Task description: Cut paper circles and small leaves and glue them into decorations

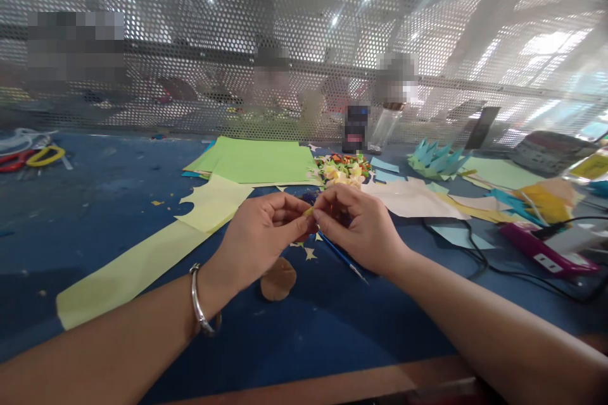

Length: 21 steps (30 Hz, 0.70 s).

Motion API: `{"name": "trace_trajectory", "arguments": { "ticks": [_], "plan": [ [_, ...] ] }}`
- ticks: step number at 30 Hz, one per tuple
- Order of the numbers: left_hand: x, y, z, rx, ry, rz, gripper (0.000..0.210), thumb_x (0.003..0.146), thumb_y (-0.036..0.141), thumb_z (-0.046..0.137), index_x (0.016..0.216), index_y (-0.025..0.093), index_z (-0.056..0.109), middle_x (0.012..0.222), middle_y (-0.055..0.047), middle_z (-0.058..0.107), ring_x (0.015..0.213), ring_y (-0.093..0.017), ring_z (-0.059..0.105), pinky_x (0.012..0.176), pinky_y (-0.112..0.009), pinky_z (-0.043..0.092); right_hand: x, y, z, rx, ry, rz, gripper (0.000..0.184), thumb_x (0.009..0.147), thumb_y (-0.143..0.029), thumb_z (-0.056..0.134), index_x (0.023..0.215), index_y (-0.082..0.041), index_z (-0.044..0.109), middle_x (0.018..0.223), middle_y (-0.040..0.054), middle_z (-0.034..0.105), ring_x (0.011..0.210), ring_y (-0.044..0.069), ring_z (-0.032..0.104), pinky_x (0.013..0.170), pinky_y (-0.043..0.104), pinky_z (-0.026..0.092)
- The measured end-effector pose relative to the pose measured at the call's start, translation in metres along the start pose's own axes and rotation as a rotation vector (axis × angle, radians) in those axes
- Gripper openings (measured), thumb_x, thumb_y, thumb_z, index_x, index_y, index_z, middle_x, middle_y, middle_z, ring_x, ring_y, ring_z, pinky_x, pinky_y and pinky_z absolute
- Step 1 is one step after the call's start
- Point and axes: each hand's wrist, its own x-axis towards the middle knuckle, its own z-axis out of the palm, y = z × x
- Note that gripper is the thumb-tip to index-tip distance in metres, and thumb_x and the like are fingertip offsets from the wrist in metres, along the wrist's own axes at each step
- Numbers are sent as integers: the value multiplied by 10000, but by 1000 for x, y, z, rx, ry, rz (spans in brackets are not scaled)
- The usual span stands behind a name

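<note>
My left hand (266, 231) and my right hand (358, 224) meet over the middle of the blue table, thumbs and fingers pinched together. Between their fingertips is a small yellow piece of paper (308, 211), mostly hidden, so its shape is unclear. Under the right hand lies a thin blue pen-like tool (342, 257) with a pale tip. Small cut paper scraps (310, 254) are scattered below the fingers. A round brown disc (278, 280) rests on the table beside my left wrist. Beyond the hands is a heap of small red, green and cream paper pieces (342, 169).
Green paper sheets (266, 161) and a long pale yellow strip (128, 266) lie to the left. Scissors (45, 156) sit far left. Blue folded paper shapes (437, 159), a magenta power strip (546, 250) and black cables (479, 253) are on the right. A perforated metal screen (190, 88) stands behind.
</note>
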Motion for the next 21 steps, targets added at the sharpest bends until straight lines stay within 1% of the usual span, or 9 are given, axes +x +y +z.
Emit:
{"name": "trace_trajectory", "arguments": {
  "ticks": [6, 11, 14, 17, 21],
  "plan": [
    [-2, 4, 1, 15, 6, 2, 261, 762, 357, 834, 903, 161, 734, 824, -33, 743, 753, -147, 687, 756, -257, 571, 0, -1, -1, 10, -21, 33, 21, 868, -187, 619, 848, -189, 611, 757, -5, 601, 626, 102, 527, 582, 253, 443],
    [-2, 7, 3, 63, 32, -2, 258, 761, 374, 828, 854, 153, 733, 786, -41, 739, 718, -149, 683, 731, -265, 570, 0, 0, -2, 0, -17, 26, 32, 858, -180, 624, 837, -193, 604, 744, -14, 588, 604, 94, 510, 569, 249, 438],
    [-2, 7, 2, 97, 30, 0, 254, 768, 380, 820, 855, 156, 739, 791, -40, 743, 710, -148, 680, 719, -262, 567, -1, 0, -1, 0, -20, 20, 35, 853, -180, 633, 874, -193, 608, 774, -13, 591, 594, 89, 503, 551, 243, 438],
    [-1, 6, 1, 105, 18, -8, 260, 755, 384, 831, 855, 160, 744, 786, -36, 742, 715, -155, 687, 718, -263, 573, -1, 0, -1, -3, -26, -1, 68, 854, -169, 631, 918, -192, 623, 801, -12, 595, 588, 85, 500, 543, 236, 443],
    [-1, 6, 0, 91, 5, -34, 256, 765, 388, 824, 851, 161, 744, 772, -36, 740, 713, -151, 689, 728, -260, 576, 0, -3, -2, -47, -32, -53, 49, 863, -150, 617, 883, -190, 638, 782, -8, 605, 589, 87, 503, 563, 234, 442]
  ]
}}
